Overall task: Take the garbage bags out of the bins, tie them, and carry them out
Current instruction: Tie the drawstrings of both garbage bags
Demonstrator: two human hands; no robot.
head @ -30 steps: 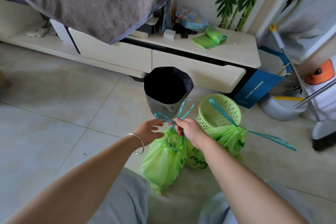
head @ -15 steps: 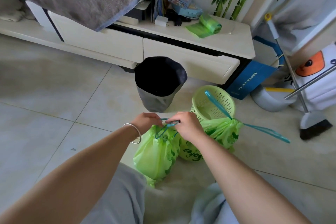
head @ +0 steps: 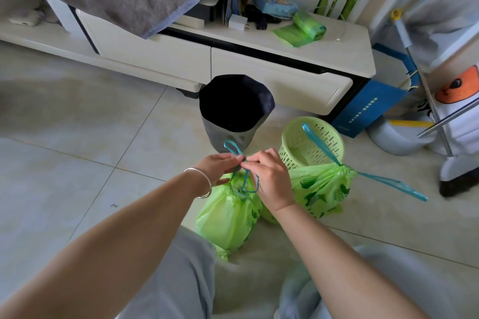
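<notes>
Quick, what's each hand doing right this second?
Left hand: closed, pinching the blue drawstring of the nearer green bag.
Right hand: closed, pinching the same drawstring where the two hands meet.

White unreadable characters on blue box [head: 368, 107]

We see a pale tiled floor [head: 77, 124] bearing two cinched green garbage bags [head: 228, 217], a grey bin [head: 233, 122], a green basket [head: 313, 142] and a low cream cabinet [head: 285, 70].
</notes>
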